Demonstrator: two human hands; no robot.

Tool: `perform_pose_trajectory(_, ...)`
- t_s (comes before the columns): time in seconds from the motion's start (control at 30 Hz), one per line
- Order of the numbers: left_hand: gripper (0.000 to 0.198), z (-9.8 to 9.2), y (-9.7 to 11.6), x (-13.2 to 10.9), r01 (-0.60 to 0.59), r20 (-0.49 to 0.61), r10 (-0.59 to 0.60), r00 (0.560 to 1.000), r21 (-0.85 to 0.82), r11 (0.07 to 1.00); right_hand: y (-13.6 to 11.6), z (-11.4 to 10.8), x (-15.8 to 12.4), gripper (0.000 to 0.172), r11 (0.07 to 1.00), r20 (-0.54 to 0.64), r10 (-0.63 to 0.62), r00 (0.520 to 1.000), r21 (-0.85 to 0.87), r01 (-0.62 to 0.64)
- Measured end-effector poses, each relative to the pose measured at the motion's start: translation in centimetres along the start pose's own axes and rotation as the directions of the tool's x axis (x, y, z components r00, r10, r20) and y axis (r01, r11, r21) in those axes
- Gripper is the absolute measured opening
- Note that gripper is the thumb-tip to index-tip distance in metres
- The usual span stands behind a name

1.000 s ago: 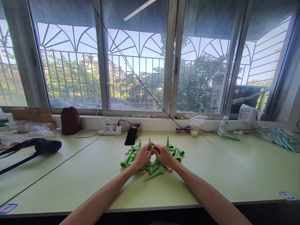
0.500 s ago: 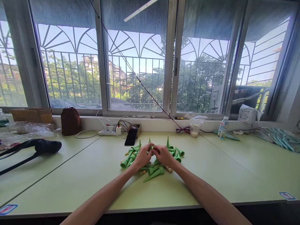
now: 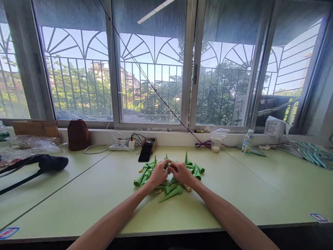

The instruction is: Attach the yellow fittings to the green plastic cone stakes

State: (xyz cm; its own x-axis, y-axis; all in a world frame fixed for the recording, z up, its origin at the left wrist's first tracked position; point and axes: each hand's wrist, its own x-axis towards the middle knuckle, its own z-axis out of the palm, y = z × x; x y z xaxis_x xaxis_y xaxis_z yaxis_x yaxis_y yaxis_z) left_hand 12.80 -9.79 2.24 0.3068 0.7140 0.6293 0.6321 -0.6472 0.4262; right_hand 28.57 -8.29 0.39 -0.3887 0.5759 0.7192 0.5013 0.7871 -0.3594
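A heap of several green cone-shaped plastic pieces (image 3: 172,192) lies on the pale green table (image 3: 104,194), some upright, most on their sides. Both my hands rest over the middle of the heap. My left hand (image 3: 158,175) and my right hand (image 3: 181,172) meet fingertip to fingertip, fingers curled and pinched on a small green piece (image 3: 168,168) between them. That piece is mostly hidden by my fingers. A few small tan bits lie among the cones.
A black phone (image 3: 145,152) leans near a power strip (image 3: 122,146) with cables at the back. A brown pouch (image 3: 78,134), cardboard box (image 3: 36,127) and black bag (image 3: 39,164) sit left. A cup in plastic (image 3: 215,143), water bottle (image 3: 247,141) and teal packets (image 3: 309,152) sit right.
Almost nothing has shifted. My hands stay together over the heap, with only slight finger movement on the small piece.
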Motion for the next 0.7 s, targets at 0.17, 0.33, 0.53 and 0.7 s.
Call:
perform_pose_trajectory(0.17, 0.033, -0.05, 0.04, 0.02, 0.001, 0.013, -0.001, 1.0, 0.018, 1.0, 0.01, -0.03, -0.04, 0.017, 1.0, 0.01, 0.006, 1.0, 0.014, -0.006)
perform_pose_trajectory(0.33, 0.031, 0.04, -0.09, 0.02, -0.006, 0.007, 0.006, 1.0, 0.023, 1.0, 0.1, 0.06, -0.07, 0.018, 1.0, 0.011, 0.01, 1.0, 0.002, -0.01)
perform_pose_trajectory(0.53, 0.031, 0.18, -0.27, 0.01, -0.005, 0.021, 0.004, 1.0, 0.036, 0.999, 0.07, -0.02, -0.14, 0.018, 1.0, 0.025, 0.011, 1.0, 0.003, -0.011)
perform_pose_trajectory(0.7, 0.031, 0.21, -0.33, -0.02, -0.012, 0.031, 0.011, 0.999, 0.031, 0.999, -0.01, -0.09, -0.13, 0.018, 1.0, 0.031, 0.01, 0.999, -0.009, -0.01)
